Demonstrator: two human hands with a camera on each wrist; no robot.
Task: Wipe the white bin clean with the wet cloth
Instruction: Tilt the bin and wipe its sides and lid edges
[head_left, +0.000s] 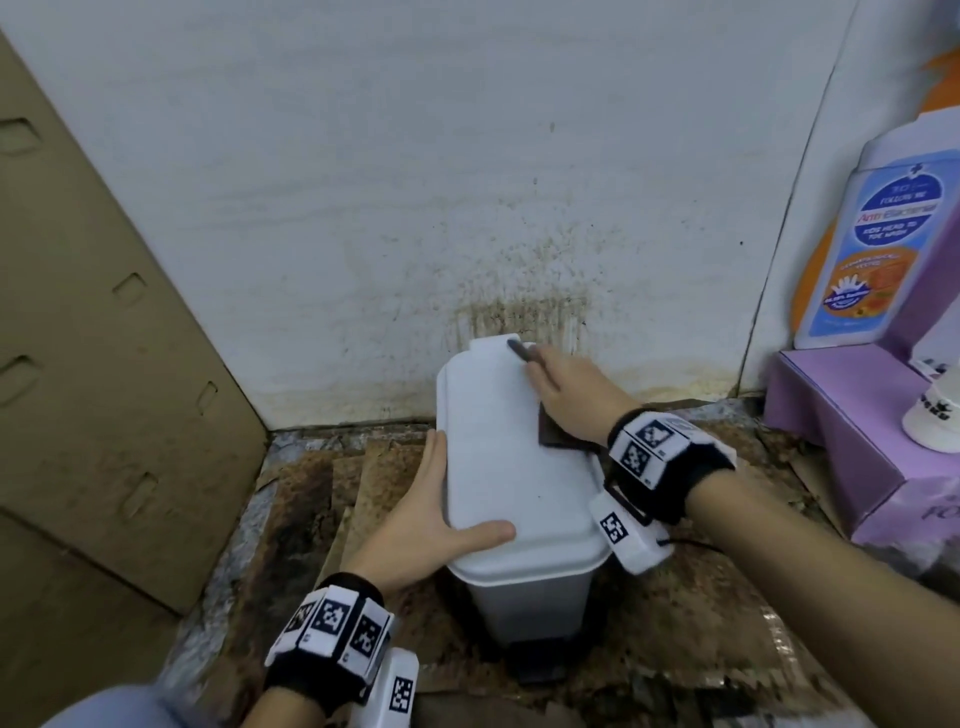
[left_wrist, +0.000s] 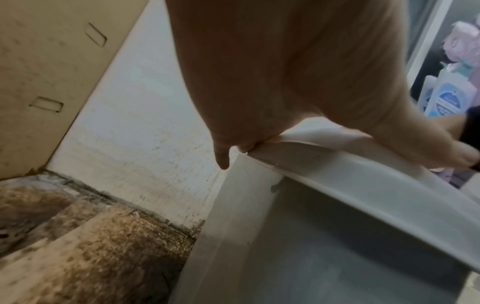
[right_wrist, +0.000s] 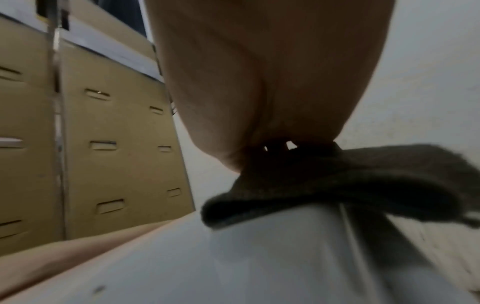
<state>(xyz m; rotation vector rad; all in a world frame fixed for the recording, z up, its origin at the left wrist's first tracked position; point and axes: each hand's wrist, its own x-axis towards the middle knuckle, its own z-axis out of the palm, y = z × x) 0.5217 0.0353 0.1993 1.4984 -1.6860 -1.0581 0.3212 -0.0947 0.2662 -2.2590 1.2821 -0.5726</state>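
The white bin (head_left: 519, 467) stands on the floor against the wall, lid closed, with a dark pedal (head_left: 540, 670) at its base. My left hand (head_left: 462, 493) clasps the lid's near left edge, thumb on top and fingers along the side; in the left wrist view the fingertips (left_wrist: 246, 147) hook the lid rim of the bin (left_wrist: 337, 205). My right hand (head_left: 561, 384) lies flat on the dark wet cloth (head_left: 558, 436) and presses it onto the lid's far right part. In the right wrist view the cloth (right_wrist: 350, 185) is bunched under the palm on the lid (right_wrist: 233, 257).
A flattened cardboard sheet (head_left: 104, 364) leans at the left. The wall (head_left: 519, 291) behind the bin is stained brown. A purple box (head_left: 852, 415) with a bottle display (head_left: 872, 249) and a white cup (head_left: 935, 421) stands at the right. The floor (head_left: 322, 493) is grimy.
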